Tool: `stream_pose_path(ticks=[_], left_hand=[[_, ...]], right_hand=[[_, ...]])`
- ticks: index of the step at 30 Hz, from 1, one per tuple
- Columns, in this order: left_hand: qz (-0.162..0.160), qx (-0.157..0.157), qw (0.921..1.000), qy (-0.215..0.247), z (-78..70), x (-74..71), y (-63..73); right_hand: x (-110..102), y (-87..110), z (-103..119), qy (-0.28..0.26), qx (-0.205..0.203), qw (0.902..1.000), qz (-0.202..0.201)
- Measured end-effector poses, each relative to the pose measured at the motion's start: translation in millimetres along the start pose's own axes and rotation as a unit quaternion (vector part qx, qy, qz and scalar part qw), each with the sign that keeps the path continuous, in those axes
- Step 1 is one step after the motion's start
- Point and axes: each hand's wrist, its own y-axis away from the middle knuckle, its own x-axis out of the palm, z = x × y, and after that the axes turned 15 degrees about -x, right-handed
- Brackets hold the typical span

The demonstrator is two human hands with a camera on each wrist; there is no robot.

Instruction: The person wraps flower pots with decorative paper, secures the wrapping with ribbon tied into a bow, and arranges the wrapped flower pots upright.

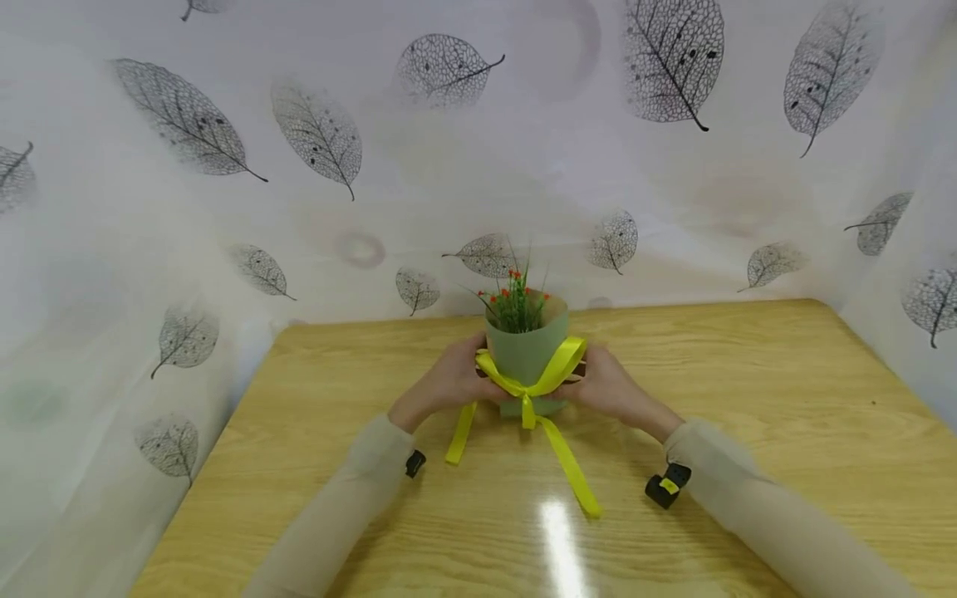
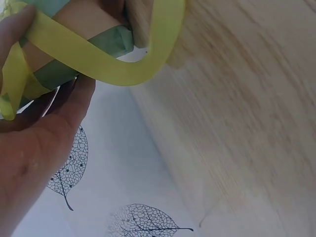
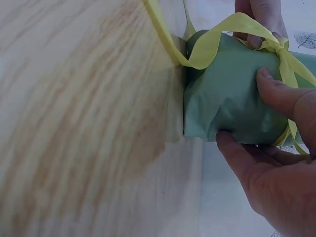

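Note:
A small potted plant with red flowers (image 1: 516, 309) stands upright in a green paper wrap (image 1: 516, 353). Tied around its middle is a yellow ribbon (image 1: 556, 370) with a bow and two long tails. From the left, my left hand (image 1: 449, 378) grips the wrapped pot; part of its fingers is hidden behind. On the opposite side my right hand (image 1: 613, 386) holds it, with thumb and fingers around the green wrap (image 3: 232, 94) in the right wrist view. The wrap's tan inner side (image 2: 84, 19) shows in the left wrist view. Its base is at the tabletop.
The wooden table (image 1: 336, 498) reaches to a pale backdrop (image 1: 463, 174) printed with dark leaf skeletons, which rises close behind the pot. Small black devices (image 1: 668, 486) sit at both wrists. A bright light reflection lies on the table's front.

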Motion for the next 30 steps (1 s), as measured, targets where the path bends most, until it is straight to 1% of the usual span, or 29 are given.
stream_pose_path(ticks=[3, 6, 9, 13, 17, 23, 30], left_hand=[[-0.005, -0.001, 0.9998, -0.021, 1.1, 1.5, -0.8], [-0.007, -0.002, 0.9994, -0.033, 1.9, 3.0, -2.1], [-0.006, -0.002, 0.9989, -0.046, 2.2, 3.6, -3.8], [-0.014, -0.003, 0.9980, -0.062, 2.2, 3.5, -3.8], [-0.018, -0.002, 0.9979, -0.062, 2.6, 3.4, -1.6], [-0.023, -0.011, 0.9979, -0.060, 3.2, 5.1, 0.8], [-0.017, -0.002, 0.9981, -0.059, 4.3, 7.3, 0.8]], right_hand=[[1.2, 2.0, -2.3, 0.003, 0.005, 1.0000, 0.002], [2.2, 2.9, -5.9, 0.008, 0.008, 0.9999, 0.002], [2.3, 2.6, -9.8, 0.021, 0.005, 0.9998, 0.004], [3.2, 1.3, -10.4, 0.043, -0.002, 0.9990, 0.008], [4.9, 0.2, -8.2, 0.049, -0.006, 0.9987, 0.011], [5.4, -0.6, -4.5, 0.055, -0.012, 0.9983, 0.017], [6.0, -0.2, -6.8, 0.067, -0.017, 0.9975, 0.016]])
